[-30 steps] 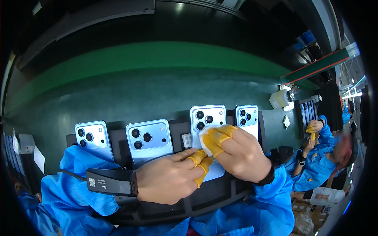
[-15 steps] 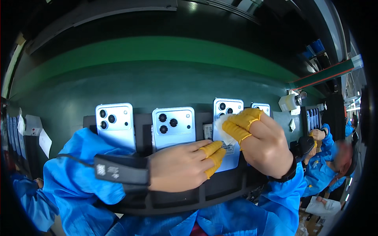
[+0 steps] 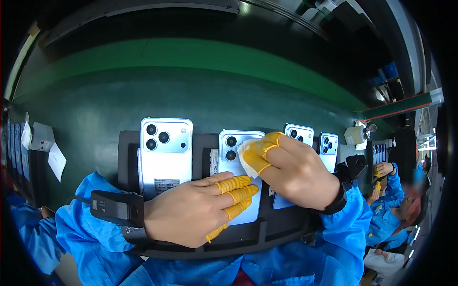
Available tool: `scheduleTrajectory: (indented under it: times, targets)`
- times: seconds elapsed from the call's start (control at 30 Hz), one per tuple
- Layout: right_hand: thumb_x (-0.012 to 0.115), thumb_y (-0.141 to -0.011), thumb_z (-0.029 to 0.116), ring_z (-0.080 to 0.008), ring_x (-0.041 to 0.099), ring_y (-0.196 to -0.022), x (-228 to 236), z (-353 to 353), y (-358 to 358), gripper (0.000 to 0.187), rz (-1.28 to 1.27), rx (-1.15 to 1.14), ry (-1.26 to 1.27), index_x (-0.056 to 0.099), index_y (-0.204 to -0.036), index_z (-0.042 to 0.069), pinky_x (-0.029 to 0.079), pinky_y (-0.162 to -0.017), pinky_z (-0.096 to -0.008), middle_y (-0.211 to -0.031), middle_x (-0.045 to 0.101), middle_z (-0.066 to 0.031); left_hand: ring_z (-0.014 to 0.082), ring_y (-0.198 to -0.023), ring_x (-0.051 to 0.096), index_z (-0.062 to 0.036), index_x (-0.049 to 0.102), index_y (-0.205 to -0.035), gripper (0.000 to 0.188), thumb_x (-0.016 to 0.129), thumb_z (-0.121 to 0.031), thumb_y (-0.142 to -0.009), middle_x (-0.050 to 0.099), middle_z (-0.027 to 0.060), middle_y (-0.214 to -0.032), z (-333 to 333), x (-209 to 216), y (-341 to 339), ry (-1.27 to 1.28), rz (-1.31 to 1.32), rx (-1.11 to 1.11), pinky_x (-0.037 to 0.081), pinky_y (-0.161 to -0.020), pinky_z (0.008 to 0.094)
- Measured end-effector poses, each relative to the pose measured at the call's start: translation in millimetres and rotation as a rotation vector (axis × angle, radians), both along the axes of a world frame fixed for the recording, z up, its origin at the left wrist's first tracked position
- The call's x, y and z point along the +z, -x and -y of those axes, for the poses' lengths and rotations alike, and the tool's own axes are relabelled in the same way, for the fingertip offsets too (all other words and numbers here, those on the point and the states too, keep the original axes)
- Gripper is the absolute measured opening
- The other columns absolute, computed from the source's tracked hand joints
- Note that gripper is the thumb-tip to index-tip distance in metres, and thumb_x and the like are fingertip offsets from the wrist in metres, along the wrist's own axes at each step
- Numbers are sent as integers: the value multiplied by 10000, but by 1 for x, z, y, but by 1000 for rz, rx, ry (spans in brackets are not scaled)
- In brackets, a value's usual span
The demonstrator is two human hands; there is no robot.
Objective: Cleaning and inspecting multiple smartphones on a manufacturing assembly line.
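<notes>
Four light-blue smartphones lie camera side up in a row in a black tray [image 3: 129, 162]. My left hand [image 3: 191, 207], in yellow finger cots, rests with its fingers stretched out over the lower part of the second phone [image 3: 228, 167] from the left. In a pinch, my right hand [image 3: 296, 174] presses a white wipe [image 3: 245, 159] onto that phone's upper back, next to its lenses. The leftmost phone [image 3: 167, 138] shows a printed label and is partly behind my left hand. Beyond my right hand are the third phone [image 3: 299, 132] and the fourth phone [image 3: 329, 148].
The tray stands on a green bench [image 3: 95, 105]. At the far left are a white paper [image 3: 57, 162] and more phones upright in a rack [image 3: 19, 148]. On the right stand a bottle [image 3: 354, 135] and a co-worker in a blue smock [image 3: 386, 205].
My right hand and the wipe have moved left from the third phone to the second. My left hand has shifted left and down to the second phone. The row appears further right in view.
</notes>
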State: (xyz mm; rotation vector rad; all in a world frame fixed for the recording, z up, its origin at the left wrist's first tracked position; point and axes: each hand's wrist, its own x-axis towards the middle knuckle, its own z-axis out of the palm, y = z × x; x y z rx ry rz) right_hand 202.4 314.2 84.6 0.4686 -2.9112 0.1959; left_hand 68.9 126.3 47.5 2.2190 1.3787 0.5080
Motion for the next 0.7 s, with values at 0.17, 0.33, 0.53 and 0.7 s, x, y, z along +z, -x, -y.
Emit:
scheduleTrajectory:
  times: [0.17, 0.33, 0.53, 0.7]
  targets:
    - [682, -543, 64, -263, 604, -749, -8, 6, 29, 279, -83, 43, 137, 668, -807, -27, 553, -693, -324, -834, 606, -121, 227, -1193, 576, -35, 574, -1299, 487, 607, -218, -848, 604, 134, -1283, 0, 0, 3, 5, 22, -46, 294, -1167, 405]
    - [689, -599, 69, -244, 594, -740, -3, 6, -6, 126, 3, -11, 8, 658, -700, 0, 551, -700, -323, -775, 579, -91, 246, -1208, 572, -18, 615, -1248, 437, 589, -229, -866, 617, 141, -1264, 5, 2, -2, -62, -93, -7, 297, -1162, 401]
    - [663, -535, 74, -319, 633, -852, -3, 5, 24, 421, -40, 9, 74, 682, -937, -50, 553, -704, -353, -922, 624, -145, 322, -1163, 587, 38, 707, -980, 314, 542, -164, -805, 639, 179, -1124, 9, -9, -8, -201, 30, 52, 323, -1139, 439]
    - [670, -520, 47, -280, 624, -809, 4, 9, -8, 370, 110, -45, 0, 707, -876, -48, 563, -687, -354, -876, 632, -138, 257, -1210, 564, 15, 645, -1178, 406, 563, -173, -829, 616, 154, -1248, 11, -4, -8, -102, -46, 27, 290, -1163, 415]
